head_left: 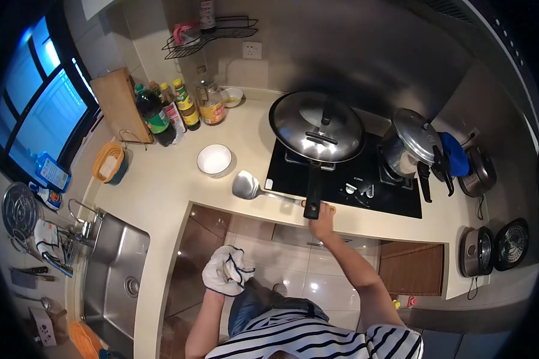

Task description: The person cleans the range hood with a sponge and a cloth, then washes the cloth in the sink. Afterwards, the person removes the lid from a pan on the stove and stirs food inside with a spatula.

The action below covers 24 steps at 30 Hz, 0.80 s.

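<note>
My left hand point(214, 293) is mostly hidden by a bunched white cloth point(227, 270) with dark edging, which it holds below the counter edge. At the counter's front edge, my right hand point(321, 222) is closed on the orange handle end of a metal spatula point(245, 185), right beside the tip of the black wok handle point(314, 188). That spatula lies on the counter, its shaft passing under the wok handle. The covered wok point(293, 134) sits on the left burner of the black stove point(371, 191). A white bowl point(214, 160) stands left of the wok.
A pressure cooker point(413, 137) occupies the right burner. Bottles point(156, 116) and a cutting board point(118, 105) stand at the back left. An orange basket point(109, 161) is near the window, above the sink point(117, 275). Small appliances point(477, 251) stand at the right.
</note>
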Each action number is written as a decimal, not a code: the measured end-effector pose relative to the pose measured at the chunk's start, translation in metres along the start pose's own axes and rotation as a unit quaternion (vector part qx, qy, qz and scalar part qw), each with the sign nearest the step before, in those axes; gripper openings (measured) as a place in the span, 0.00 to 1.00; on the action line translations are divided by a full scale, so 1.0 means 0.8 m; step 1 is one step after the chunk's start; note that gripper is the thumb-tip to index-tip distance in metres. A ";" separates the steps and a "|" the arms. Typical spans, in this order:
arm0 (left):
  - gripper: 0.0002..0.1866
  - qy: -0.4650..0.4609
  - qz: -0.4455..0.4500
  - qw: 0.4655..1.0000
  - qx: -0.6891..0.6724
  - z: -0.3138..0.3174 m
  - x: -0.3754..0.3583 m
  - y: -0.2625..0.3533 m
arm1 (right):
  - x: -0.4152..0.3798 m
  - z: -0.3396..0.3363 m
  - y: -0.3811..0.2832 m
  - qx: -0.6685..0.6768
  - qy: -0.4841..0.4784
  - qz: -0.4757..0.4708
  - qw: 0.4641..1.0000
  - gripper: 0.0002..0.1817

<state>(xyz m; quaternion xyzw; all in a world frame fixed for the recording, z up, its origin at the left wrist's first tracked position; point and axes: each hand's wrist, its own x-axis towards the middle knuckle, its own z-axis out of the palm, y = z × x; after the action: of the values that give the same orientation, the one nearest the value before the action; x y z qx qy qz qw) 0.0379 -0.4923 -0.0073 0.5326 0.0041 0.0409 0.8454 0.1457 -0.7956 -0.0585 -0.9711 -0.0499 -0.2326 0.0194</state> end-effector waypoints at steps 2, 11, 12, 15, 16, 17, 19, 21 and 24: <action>0.20 -0.071 -0.202 0.916 -0.338 -0.025 0.023 -0.011 | 0.019 -0.009 0.025 0.000 -0.063 0.038 0.997 0.18; 0.10 -0.091 0.150 0.945 0.275 -0.047 0.126 0.028 | -0.028 -0.038 0.030 0.286 -0.383 -0.001 0.879 0.16; 0.10 -0.089 0.000 0.977 0.196 -0.053 0.137 0.028 | -0.040 -0.051 0.018 0.336 -0.371 -0.004 0.866 0.16; 0.08 -0.024 0.012 0.963 0.268 -0.097 0.198 -0.053 | -0.028 -0.150 -0.036 0.444 -0.427 0.055 0.786 0.15; 0.08 -0.040 0.010 0.963 0.266 -0.084 0.209 -0.059 | -0.023 -0.171 -0.050 0.474 -0.415 0.060 0.774 0.15; 0.13 -0.046 0.047 0.934 0.352 -0.059 0.216 -0.068 | -0.015 -0.187 -0.060 0.473 -0.406 0.073 0.779 0.15; 0.26 -0.055 0.128 0.849 0.510 -0.019 0.226 -0.083 | 0.003 -0.214 -0.072 0.514 -0.391 0.085 0.759 0.15; 0.33 -0.115 0.010 0.721 0.683 0.008 0.250 -0.105 | 0.014 -0.236 -0.076 0.515 -0.372 0.115 0.764 0.15; 0.29 -0.108 0.090 0.605 0.784 0.068 0.221 -0.129 | 0.026 -0.284 -0.070 0.534 -0.351 0.199 0.743 0.15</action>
<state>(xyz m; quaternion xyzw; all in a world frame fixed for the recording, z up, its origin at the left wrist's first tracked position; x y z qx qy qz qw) 0.2237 -0.5728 -0.0699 0.9896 -0.1045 0.0406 0.0905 0.0563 -0.7519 0.1544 -0.8024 0.0249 0.1987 0.5621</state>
